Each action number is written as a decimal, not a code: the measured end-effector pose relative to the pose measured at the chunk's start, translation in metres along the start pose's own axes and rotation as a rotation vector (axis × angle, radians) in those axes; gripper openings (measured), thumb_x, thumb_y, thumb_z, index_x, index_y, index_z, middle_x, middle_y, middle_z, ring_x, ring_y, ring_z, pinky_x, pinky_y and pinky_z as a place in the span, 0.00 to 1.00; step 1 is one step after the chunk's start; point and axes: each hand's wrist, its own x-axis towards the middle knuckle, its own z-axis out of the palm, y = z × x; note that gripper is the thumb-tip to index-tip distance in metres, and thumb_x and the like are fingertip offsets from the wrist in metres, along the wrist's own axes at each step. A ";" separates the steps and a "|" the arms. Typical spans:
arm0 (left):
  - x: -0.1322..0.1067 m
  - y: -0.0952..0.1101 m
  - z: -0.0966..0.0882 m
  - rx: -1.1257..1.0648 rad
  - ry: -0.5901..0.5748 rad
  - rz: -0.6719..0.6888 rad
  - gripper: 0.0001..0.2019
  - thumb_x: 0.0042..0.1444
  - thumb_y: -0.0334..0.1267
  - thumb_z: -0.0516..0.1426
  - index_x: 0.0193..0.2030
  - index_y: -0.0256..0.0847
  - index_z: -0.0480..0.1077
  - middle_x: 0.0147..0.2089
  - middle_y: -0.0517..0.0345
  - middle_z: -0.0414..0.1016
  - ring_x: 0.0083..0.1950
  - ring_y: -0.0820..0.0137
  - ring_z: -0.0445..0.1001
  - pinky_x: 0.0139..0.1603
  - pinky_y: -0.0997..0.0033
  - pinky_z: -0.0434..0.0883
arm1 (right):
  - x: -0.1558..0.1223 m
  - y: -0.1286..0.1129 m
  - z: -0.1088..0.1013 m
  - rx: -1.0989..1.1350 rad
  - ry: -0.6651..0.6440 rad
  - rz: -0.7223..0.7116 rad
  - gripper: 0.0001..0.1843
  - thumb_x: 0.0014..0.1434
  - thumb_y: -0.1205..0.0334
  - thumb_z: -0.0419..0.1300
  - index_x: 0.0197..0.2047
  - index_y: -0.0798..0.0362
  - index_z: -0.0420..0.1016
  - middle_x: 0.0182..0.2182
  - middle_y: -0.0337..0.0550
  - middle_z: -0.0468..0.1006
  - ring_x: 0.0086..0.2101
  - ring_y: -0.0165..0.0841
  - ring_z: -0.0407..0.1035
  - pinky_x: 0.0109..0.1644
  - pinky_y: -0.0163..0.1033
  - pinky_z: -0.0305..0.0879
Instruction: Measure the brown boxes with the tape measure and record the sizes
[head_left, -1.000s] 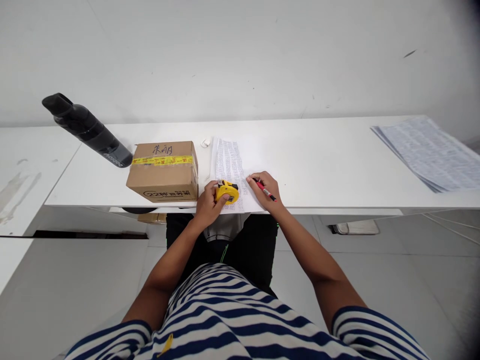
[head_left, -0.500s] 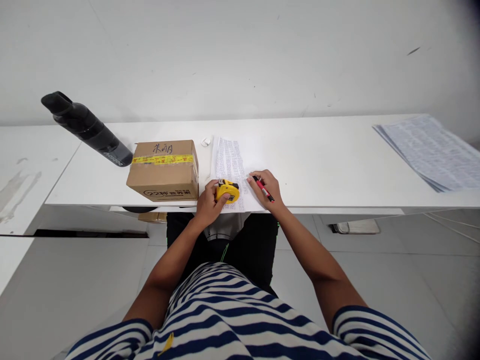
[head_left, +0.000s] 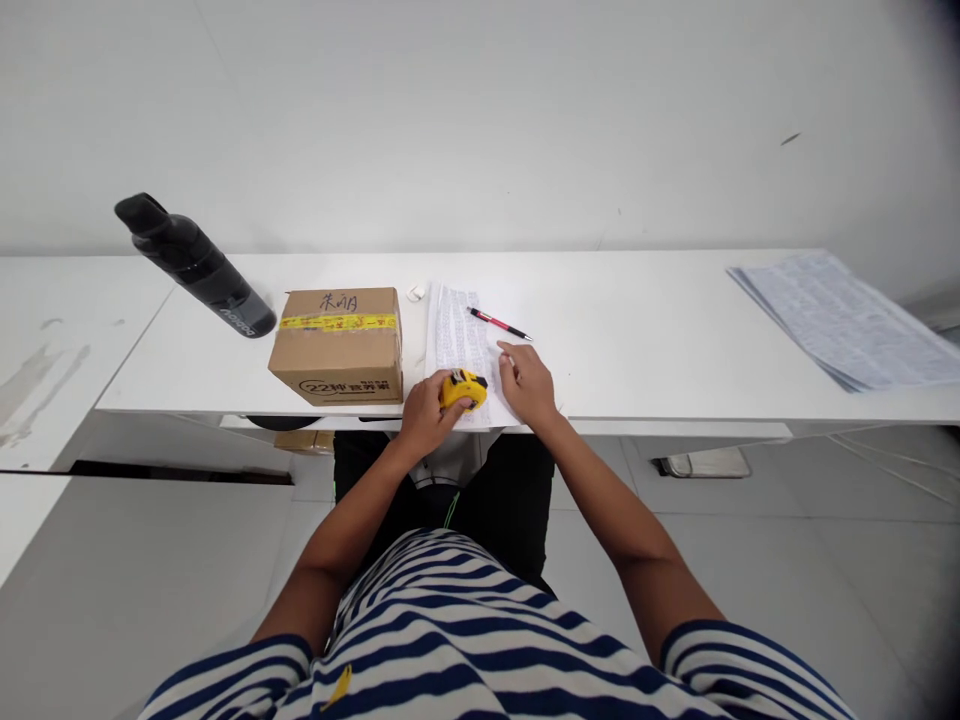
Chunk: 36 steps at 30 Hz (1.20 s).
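My left hand [head_left: 424, 412] is closed around a yellow tape measure [head_left: 463, 388] resting on a printed sheet of paper [head_left: 459, 335] at the near edge of the white table [head_left: 637, 330]. Just to the right, my right hand [head_left: 527, 383] lies on the sheet with nothing in it, fingers loosely curled and the forefinger stretched forward. A red pen [head_left: 498, 323] lies loose on the table a little beyond that hand, at the sheet's far right. A taped cardboard box [head_left: 339, 343] with handwriting on top sits left of the tape measure.
A black bottle-shaped device [head_left: 193, 266] lies tilted behind the box at the left. A small white object [head_left: 415, 293] sits near the sheet's far corner. A stack of printed papers [head_left: 844, 317] lies at the table's right end. Another white surface [head_left: 67, 310] adjoins at the left.
My right hand has let go of the red pen, which now lies on the table beyond the hand. The left hand keeps its hold on the tape measure. The view shifted slightly.
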 end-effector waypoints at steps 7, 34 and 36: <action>-0.027 0.037 -0.001 -0.416 0.309 0.201 0.25 0.69 0.57 0.43 0.67 0.49 0.44 0.57 0.42 0.67 0.54 0.62 0.75 0.50 0.57 0.76 | -0.067 -0.056 -0.005 0.624 -0.129 -0.048 0.49 0.59 0.22 0.37 0.71 0.46 0.53 0.55 0.56 0.75 0.50 0.47 0.75 0.47 0.51 0.75; 0.035 -0.022 -0.281 -0.334 0.082 -0.523 0.20 0.51 0.56 0.61 0.25 0.40 0.65 0.26 0.62 0.67 0.29 0.72 0.67 0.36 0.69 0.67 | 0.048 -0.105 -0.004 0.187 0.058 -0.308 0.30 0.55 0.47 0.69 0.59 0.43 0.72 0.53 0.50 0.77 0.51 0.46 0.72 0.55 0.57 0.71; 0.049 -0.039 -0.273 -0.362 -0.003 -0.565 0.21 0.49 0.57 0.60 0.25 0.40 0.65 0.25 0.63 0.66 0.28 0.73 0.66 0.35 0.69 0.66 | 0.058 -0.105 -0.002 0.213 -0.022 -0.303 0.29 0.57 0.47 0.67 0.60 0.44 0.73 0.54 0.50 0.77 0.53 0.45 0.71 0.59 0.57 0.68</action>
